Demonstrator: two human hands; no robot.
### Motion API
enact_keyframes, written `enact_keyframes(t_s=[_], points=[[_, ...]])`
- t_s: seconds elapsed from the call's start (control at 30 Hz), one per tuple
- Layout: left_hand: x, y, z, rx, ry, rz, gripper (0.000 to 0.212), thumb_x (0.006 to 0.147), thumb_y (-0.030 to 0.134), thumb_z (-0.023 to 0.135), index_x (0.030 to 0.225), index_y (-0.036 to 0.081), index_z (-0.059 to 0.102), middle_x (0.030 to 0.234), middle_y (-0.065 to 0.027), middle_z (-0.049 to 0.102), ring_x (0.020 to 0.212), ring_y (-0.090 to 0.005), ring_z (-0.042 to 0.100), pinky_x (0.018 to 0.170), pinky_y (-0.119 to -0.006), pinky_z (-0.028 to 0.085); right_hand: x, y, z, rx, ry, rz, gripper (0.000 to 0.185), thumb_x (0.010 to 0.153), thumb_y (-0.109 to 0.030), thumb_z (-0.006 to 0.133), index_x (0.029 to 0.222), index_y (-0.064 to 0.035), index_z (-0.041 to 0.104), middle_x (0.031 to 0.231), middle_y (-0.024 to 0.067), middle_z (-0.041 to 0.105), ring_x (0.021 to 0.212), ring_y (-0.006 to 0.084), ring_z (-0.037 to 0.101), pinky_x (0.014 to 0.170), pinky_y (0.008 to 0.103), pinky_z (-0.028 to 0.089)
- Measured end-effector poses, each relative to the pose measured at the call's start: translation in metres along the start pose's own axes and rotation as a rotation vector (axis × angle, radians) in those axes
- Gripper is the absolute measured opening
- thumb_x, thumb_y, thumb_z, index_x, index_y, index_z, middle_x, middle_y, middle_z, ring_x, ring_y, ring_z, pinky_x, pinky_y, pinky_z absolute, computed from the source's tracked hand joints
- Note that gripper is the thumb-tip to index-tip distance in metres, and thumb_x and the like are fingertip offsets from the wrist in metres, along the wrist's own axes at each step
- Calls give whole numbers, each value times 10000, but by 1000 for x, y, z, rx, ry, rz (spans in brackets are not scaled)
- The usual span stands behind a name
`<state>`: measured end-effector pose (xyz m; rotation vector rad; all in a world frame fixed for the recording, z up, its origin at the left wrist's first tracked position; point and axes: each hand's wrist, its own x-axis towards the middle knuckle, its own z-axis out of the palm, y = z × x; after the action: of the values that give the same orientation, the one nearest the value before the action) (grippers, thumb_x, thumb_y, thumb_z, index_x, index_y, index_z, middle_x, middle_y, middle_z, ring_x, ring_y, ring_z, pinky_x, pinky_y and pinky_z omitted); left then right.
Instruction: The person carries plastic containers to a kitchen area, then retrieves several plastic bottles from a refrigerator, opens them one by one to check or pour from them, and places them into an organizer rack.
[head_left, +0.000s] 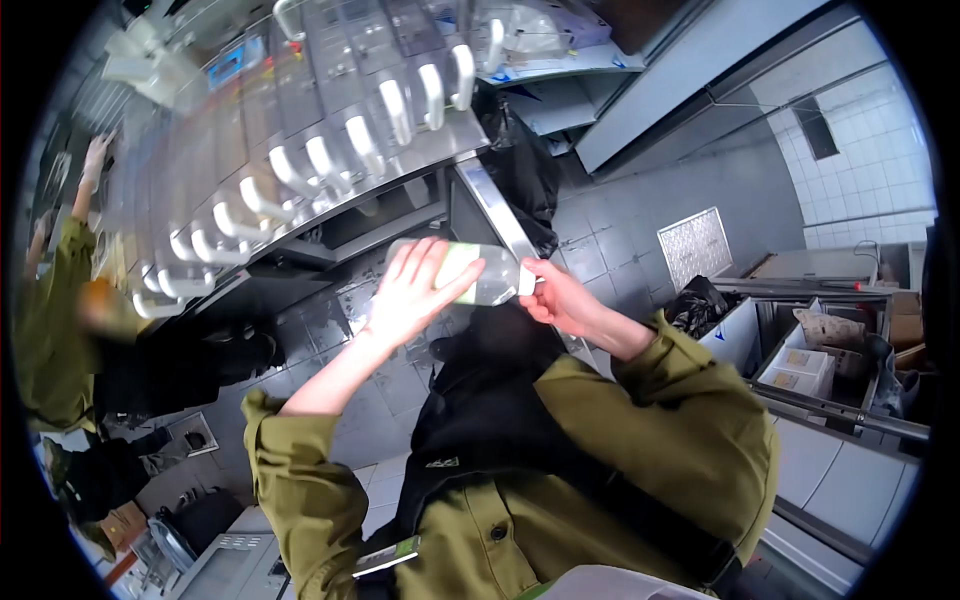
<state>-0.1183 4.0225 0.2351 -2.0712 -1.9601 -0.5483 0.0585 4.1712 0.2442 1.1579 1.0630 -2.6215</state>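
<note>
A clear plastic bottle (495, 279) with a pale green and white label lies almost level in front of my body. My left hand (420, 281) is wrapped over its labelled body, thumb along the near side. At the other end, the fingers and thumb of my right hand (559, 296) pinch the white cap (527, 280). The cap sits at the bottle's neck; whether it is tight or loose cannot be told. Part of the label is hidden under my left fingers.
A row of clear bins with white handles (360, 142) fills a metal counter ahead. Below it a narrow door or drawer (495, 202) juts out beside a black bag (517, 172). A co-worker's sleeve (56, 300) is at far left. Boxes (802, 367) stand at right.
</note>
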Motion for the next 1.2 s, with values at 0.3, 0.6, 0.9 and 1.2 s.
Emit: enact_keyframes(t_s=[0.3, 0.6, 0.9, 1.2], points=[[119, 27, 149, -792, 43, -608, 559, 692, 220, 678, 1189, 82, 462, 1337, -212, 207, 1195, -382, 310, 989, -405, 277, 49, -9, -166, 63, 608, -532, 327, 806, -302, 593, 852, -37, 407, 593, 56, 507, 435, 87, 449, 378, 208, 315], [207, -96, 320, -705, -333, -1270, 295, 653, 365, 605, 903, 219, 665, 1140, -110, 544, 1183, -286, 372, 1039, -470, 107, 57, -3, -198, -79, 620, -314, 322, 802, -273, 601, 897, -19, 427, 596, 68, 533, 432, 105, 482, 372, 205, 357], [316, 25, 306, -807, 132, -1343, 143, 652, 31, 582, 784, 68, 541, 1001, -174, 395, 775, -358, 548, 686, -415, 480, 156, -42, -160, 627, 106, -108, 338, 851, -270, 518, 1068, -19, 454, 1006, 65, 535, 889, 191, 533, 726, 266, 470], [296, 31, 271, -1162, 262, -1184, 188, 669, 112, 585, 855, 84, 589, 1193, -269, 345, 1081, -410, 419, 901, -381, 375, 237, -49, -149, 25, 271, -247, 388, 842, -219, 550, 1106, 45, 444, 1063, 163, 529, 943, 255, 550, 830, 318, 455]])
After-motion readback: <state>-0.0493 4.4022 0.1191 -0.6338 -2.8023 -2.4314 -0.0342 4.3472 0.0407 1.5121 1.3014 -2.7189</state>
